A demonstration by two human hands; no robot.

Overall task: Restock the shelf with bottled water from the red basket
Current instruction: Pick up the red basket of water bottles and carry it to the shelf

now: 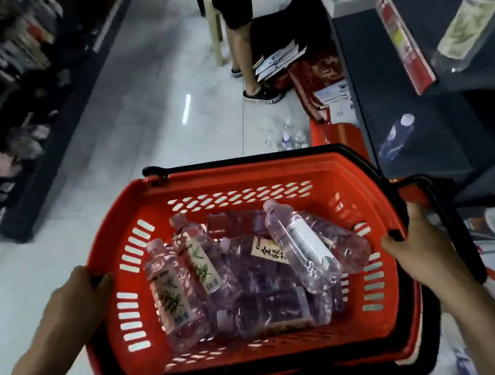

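Head view: both hands [72, 299] [417, 244] grip red basket [238, 179] rims, aisle apparently open.

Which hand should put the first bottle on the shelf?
Probably the right hand: the shelf stands on that side. The left hand could keep holding the red basket.

The dark shelf [434, 67] stands at 2 o'clock, one bottle [469, 19] lying tilted on its upper board, another [397, 137] on the board below. On the pale tiled floor [143, 113] at 12 o'clock stand a few small bottles [288, 135], with red mats [316, 79] and papers [277, 59] beyond.
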